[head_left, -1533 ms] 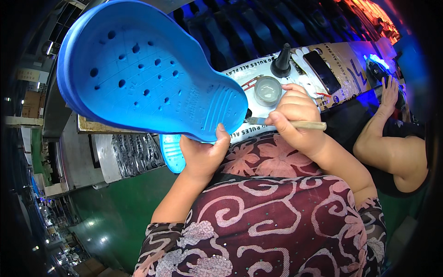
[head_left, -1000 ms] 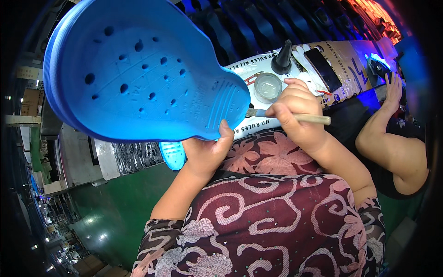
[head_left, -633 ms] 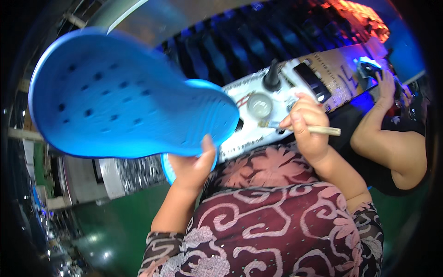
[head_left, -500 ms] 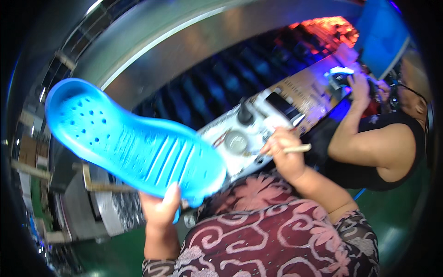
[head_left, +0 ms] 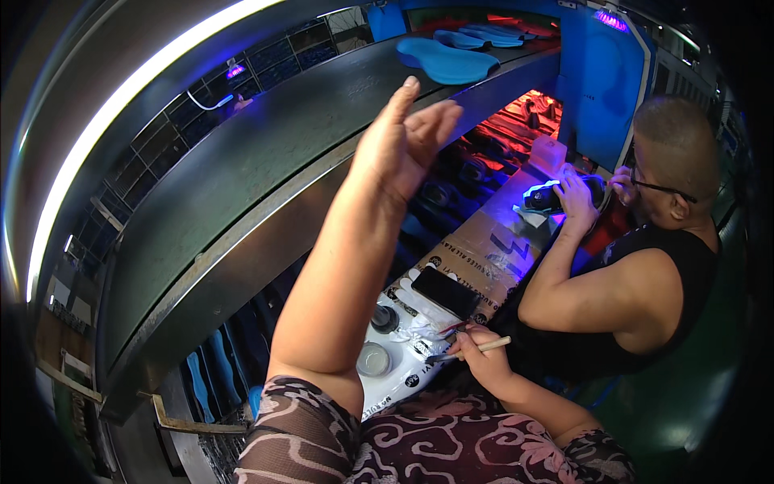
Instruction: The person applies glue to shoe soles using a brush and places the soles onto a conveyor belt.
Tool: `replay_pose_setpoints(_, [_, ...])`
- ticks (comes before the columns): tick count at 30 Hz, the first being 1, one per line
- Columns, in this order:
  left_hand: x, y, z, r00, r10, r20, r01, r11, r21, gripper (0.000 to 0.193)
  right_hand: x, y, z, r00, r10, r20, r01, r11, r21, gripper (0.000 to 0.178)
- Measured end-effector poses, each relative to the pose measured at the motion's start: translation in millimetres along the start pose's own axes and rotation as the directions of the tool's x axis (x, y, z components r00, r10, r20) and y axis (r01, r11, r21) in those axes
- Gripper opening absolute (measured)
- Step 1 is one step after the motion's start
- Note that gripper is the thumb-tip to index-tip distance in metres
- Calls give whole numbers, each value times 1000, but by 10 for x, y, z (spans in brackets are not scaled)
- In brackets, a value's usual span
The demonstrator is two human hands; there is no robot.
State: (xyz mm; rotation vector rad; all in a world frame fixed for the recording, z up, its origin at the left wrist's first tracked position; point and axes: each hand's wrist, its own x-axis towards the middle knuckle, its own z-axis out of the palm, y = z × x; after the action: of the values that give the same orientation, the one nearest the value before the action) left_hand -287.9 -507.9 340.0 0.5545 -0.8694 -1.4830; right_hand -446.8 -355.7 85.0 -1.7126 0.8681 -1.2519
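Observation:
My left hand (head_left: pixel 399 143) is stretched out over the green conveyor belt (head_left: pixel 234 161). Its fingers are apart and nothing is in them. A blue shoe insole (head_left: pixel 446 61) lies on the belt just beyond the fingertips, not touched by them. Low at the right, my right hand (head_left: pixel 484 359) is closed around a brush (head_left: pixel 493 344) with a pale wooden handle. The brush's dark bristles point left, toward a round tub (head_left: pixel 373 360) of greyish liquid on the white-covered bench.
More blue insoles (head_left: pixel 484 35) lie farther along the belt. On the bench are a black phone (head_left: pixel 445 292), white gloves (head_left: pixel 415 313) and a dark round object (head_left: pixel 384 319). At right, a co-worker (head_left: pixel 621 282) handles a dark shoe (head_left: pixel 546 198) under purple light. Red-lit shoes sit below the belt.
My left hand held a blue insole up close at the left; now that hand is empty and reaches forward over the belt, where an insole lies. My right hand keeps the brush.

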Motion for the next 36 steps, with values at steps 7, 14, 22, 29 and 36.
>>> replay_pose_setpoints(7, [-1400, -788, -1067, 975, -125, -186, 164, 963, 212, 74, -62, 214, 8, 984, 161, 73, -169, 979, 114, 36])
replay_pose_setpoints(14, [-4170, -851, -2518, 698, 147, -701, 715, -88, 694, 56, -76, 338, 275, 948, 301, 98, -313, 939, 145, 36])
replay_pose_setpoints(22, [-5206, -1431, -2828, 474, 162, -866, 878, -169, 449, 41, 295, 316, 1041, 956, -64, 287, 100, 989, -111, 21])
replay_pose_setpoints(29, [-5072, -1539, -2888, 305, 5, -952, 551, 814, 181, 37, 251, 598, 1548, 888, -182, 423, 334, 887, -320, 20])
replay_pose_setpoints(36, [-4834, -1192, -2880, 458, -191, -868, 216, 971, -99, 28, 334, 376, 1401, 951, -113, 288, 179, 961, -211, 28])
